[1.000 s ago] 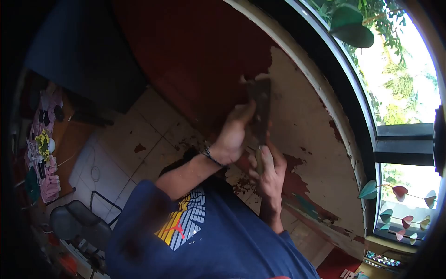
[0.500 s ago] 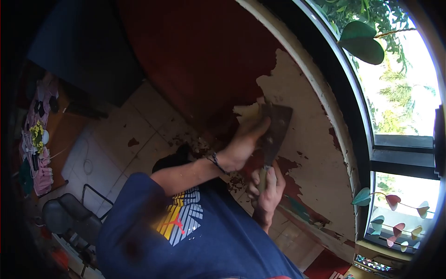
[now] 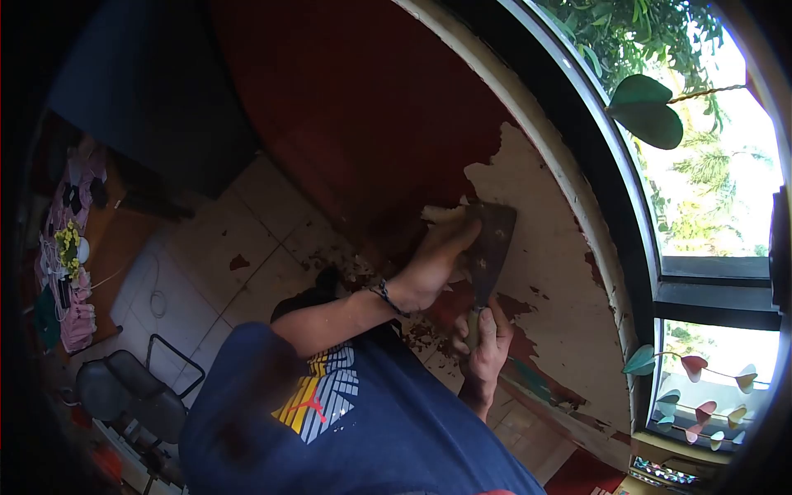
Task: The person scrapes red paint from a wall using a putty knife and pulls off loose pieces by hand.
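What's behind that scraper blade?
Pale wall shows past the scraper blade on the window side, with red paint higher in the picture; the stretch directly behind the blade is hidden.

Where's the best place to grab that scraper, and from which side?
Probably its slim handle, approached from the wearer's side, where the right hand grips it: it points toward the shirt, while the wide blade points away.
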The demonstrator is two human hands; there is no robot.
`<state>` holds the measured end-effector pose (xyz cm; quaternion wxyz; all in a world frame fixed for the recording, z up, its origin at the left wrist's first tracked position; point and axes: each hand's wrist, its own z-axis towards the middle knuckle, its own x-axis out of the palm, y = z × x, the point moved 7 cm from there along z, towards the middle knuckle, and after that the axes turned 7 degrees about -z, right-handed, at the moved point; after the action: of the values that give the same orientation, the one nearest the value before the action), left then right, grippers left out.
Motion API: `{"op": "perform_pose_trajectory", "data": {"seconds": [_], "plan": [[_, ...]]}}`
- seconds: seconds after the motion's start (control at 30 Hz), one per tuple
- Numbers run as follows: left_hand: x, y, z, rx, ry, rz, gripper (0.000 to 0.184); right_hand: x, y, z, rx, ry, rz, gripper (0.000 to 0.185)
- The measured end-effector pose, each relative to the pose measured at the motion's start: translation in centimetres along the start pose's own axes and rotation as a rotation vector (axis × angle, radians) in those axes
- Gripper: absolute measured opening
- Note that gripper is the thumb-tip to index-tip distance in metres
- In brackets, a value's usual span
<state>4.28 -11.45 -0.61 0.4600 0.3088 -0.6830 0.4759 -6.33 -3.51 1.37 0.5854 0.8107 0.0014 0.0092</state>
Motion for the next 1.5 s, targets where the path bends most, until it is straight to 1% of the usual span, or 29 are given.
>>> {"op": "perform_pose_trajectory", "data": {"seconds": [0.07, 0.1, 0.13, 0.17, 0.23, 0.27, 0.33, 0.37, 0.43, 0.47, 0.5, 0.57, 0.6, 0.67, 0.7, 0.77, 0.8, 0.83, 0.87, 0.9, 1.0, 1.03, 1.07, 1.1, 1.17, 1.2, 1.3, 1.43, 1.5], "plan": [[-0.5, -1.9, 0.4, 0.128, -0.006, -0.19, 0.032, 0.1, 0.1, -0.1, 0.022, 0.023, -0.126, 0.036], [-0.5, -3.9, -0.2, 0.255, -0.076, -0.261, 0.031, -0.2, 0.1, -0.1, 0.015, 0.019, -0.125, 0.036], [-0.9, -6.0, -1.0, 0.38, -0.146, -0.331, 0.031, 0.3, 0.0, -0.4, -0.043, 0.135, -0.166, 0.038], [-2.3, -7.9, -1.3, 0.501, -0.178, -0.337, 0.031, 0.9, 0.0, -0.7, -0.098, 0.249, -0.203, 0.039], [-3.4, -9.3, -2.3, 0.586, -0.292, -0.315, 0.03, 1.3, -0.6, -0.7, -0.077, 0.281, -0.158, 0.042], [-3.4, -8.8, -2.5, 0.582, -0.296, -0.305, 0.03, 1.1, -1.1, -0.5, -0.038, 0.242, -0.089, 0.042], [-3.5, -6.3, -2.8, 0.466, -0.338, -0.213, 0.033, 1.3, -1.3, -0.1, -0.002, 0.209, -0.02, 0.042], [-3.6, -5.6, -3.0, 0.469, -0.34, -0.211, 0.033, 1.6, -1.0, 0.0, 0.022, 0.199, 0.032, 0.042], [-2.5, -3.9, -2.6, 0.344, -0.217, -0.128, 0.035, 1.5, -0.9, 0.2, 0.044, 0.191, 0.079, 0.042], [-1.9, -4.0, -2.8, 0.369, -0.201, -0.013, 0.04, 1.2, -1.1, 0.3, 0.067, 0.206, 0.102, 0.042], [-1.7, -4.2, -2.9, 0.376, -0.204, -0.015, 0.04, 0.9, -1.3, 0.4, 0.092, 0.223, 0.123, 0.042], [-1.6, -4.7, -2.7, 0.347, -0.235, 0.21, 0.037, 0.5, -1.4, 0.3, 0.1, 0.254, 0.133, 0.042], [-1.8, -5.0, -2.7, 0.353, -0.237, 0.21, 0.037, 0.5, -1.4, 0.2, 0.104, 0.274, 0.148, 0.043], [-1.9, -5.3, -2.6, 0.321, -0.207, 0.383, 0.034, 0.5, -1.0, -0.4, 0.123, 0.318, 0.156, 0.043], [-2.2, -5.5, -2.6, 0.323, -0.207, 0.381, 0.034, 0.7, -1.0, -0.7, 0.146, 0.357, 0.165, 0.043], [-4.2, -5.3, -2.8, 0.297, -0.308, 0.196, 0.031, 0.5, -1.5, -0.9, 0.132, 0.387, 0.156, 0.044], [-5.2, -5.3, -2.5, 0.297, -0.308, 0.195, 0.031, 0.6, -1.7, -1.1, 0.117, 0.416, 0.148, 0.044], [-6.7, -5.3, -2.0, 0.328, -0.34, 0.036, 0.031, 0.9, -1.9, -1.2, 0.117, 0.416, 0.148, 0.044], [-7.7, -5.1, -1.9, 0.358, -0.369, -0.122, 0.032, 1.1, -2.2, -1.1, 0.123, 0.351, 0.144, 0.042], [-7.3, -4.9, -2.0, 0.359, -0.364, -0.122, 0.032, 0.9, -2.3, -1.0, 0.127, 0.287, 0.14, 0.041], [-5.9, -2.8, -3.6, 0.289, -0.378, -0.101, 0.034, 0.7, -2.7, -1.0, 0.173, 0.231, 0.226, 0.043], [-5.0, -1.7, -4.1, 0.217, -0.328, -0.042, 0.033, 0.9, -2.7, -1.1, 0.172, 0.233, 0.23, 0.043], [-4.2, -0.9, -4.2, 0.145, -0.276, 0.017, 0.033, 0.6, -2.1, -1.1, 0.062, 0.173, 0.165, 0.041], [-3.9, -0.7, -4.1, 0.146, -0.276, 0.019, 0.033, 0.2, -1.4, -1.2, -0.047, 0.111, 0.098, 0.04], [-2.0, 0.2, -3.7, 0.092, -0.091, 0.179, 0.035, -0.1, -1.1, -1.1, -0.055, 0.064, 0.1, 0.039], [-1.1, 0.1, -3.5, 0.093, -0.038, 0.191, 0.036, -0.4, -0.9, -1.0, -0.064, 0.018, 0.101, 0.038], [-0.1, -0.1, -2.7, 0.097, -0.064, 0.125, 0.036, -0.1, -0.3, -0.9, -0.068, 0.024, 0.14, 0.038], [1.1, 1.0, -3.2, 0.061, -0.018, 0.123, 0.036, 0.5, 0.4, -0.8, -0.072, 0.058, 0.078, 0.038], [1.4, 2.0, -3.4, -0.079, 0.036, -0.035, 0.035, 1.1, 0.9, -0.6, -0.098, 0.035, 0.08, 0.038]]}}
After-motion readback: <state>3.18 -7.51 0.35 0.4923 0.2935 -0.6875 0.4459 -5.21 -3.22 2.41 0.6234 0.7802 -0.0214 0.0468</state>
